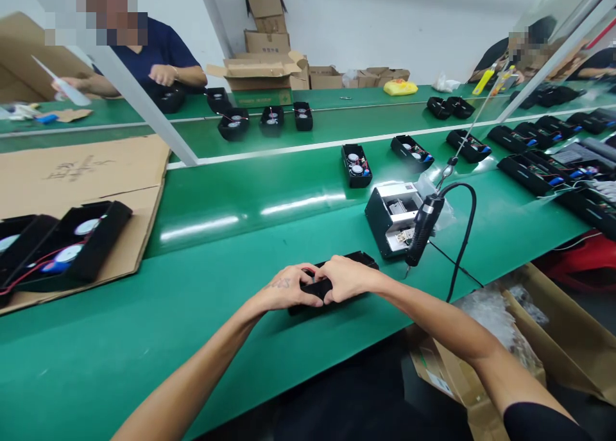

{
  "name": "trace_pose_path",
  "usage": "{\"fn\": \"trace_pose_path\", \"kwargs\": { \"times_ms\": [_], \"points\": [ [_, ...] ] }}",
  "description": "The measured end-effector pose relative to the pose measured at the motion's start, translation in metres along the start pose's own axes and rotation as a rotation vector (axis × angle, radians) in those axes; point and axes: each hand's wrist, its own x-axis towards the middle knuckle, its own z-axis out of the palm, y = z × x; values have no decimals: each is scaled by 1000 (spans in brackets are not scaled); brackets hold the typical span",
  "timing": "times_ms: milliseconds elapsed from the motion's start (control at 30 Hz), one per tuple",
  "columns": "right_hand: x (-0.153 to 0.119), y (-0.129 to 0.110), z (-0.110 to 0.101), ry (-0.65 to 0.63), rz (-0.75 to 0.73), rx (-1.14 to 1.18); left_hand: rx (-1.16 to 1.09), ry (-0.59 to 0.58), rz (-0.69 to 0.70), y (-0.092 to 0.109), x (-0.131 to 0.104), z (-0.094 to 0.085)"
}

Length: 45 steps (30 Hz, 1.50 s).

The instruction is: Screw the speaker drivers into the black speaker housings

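Black case (364, 259) lies on the green table (231, 377) in front of the person, just beneath both hands. Left hand (289, 288) is partly closed, thumb and fingers bent around the near left part of the case; right hand (345, 279) is curled in the same way beside it, with hold of its middle. Both sets of fingertips nearly meet, and what lies between them is mostly hidden. Right of the case stands a small metal machine (380, 226), and a black screwdriver (422, 232) hangs from a cord in front of it. At left, open cases (89, 248) with round speakers rest on a cardboard sheet (81, 165).
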Motion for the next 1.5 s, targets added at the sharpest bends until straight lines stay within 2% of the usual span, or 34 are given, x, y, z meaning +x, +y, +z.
{"fn": "trace_pose_path", "kwargs": {
  "times_ms": [267,500,800,933,1000,1033,1067,1100,1167,1200,1233,1267,1333,1400,1500],
  "points": [
    [0,-3,10,91,56,-32,-39,-12,-14,1,0,2],
    [13,11,-1,-37,-11,130,-42,-32,-17,0,2,-1],
    [7,1,4,46,-5,-40,-14,-20,12,-5,1,0],
    [-10,-10,9,52,-64,-158,60,11,48,-5,-7,8],
    [-28,-9,15,196,-145,-180,128,67,92,-9,-15,22],
    [-40,-6,19,348,-187,-151,176,114,133,-12,-20,33],
    [-52,1,22,558,-205,-100,250,199,211,-17,-25,45],
    [-65,11,25,820,-177,-35,325,292,301,-21,-31,57],
    [-89,39,28,1365,56,91,453,456,447,-29,-40,80],
    [-98,56,27,1579,231,133,500,508,490,-32,-44,89],
    [-105,73,26,1690,390,167,537,544,514,-33,-47,96],
    [-110,90,24,1718,477,194,565,563,524,-33,-49,100],
    [-113,118,24,1629,533,253,591,573,533,-32,-50,102],
    [-111,132,29,1550,496,372,586,579,539,-29,-48,101],
    [-105,134,45,1567,347,636,531,624,542,-27,-45,99]
  ]
}}
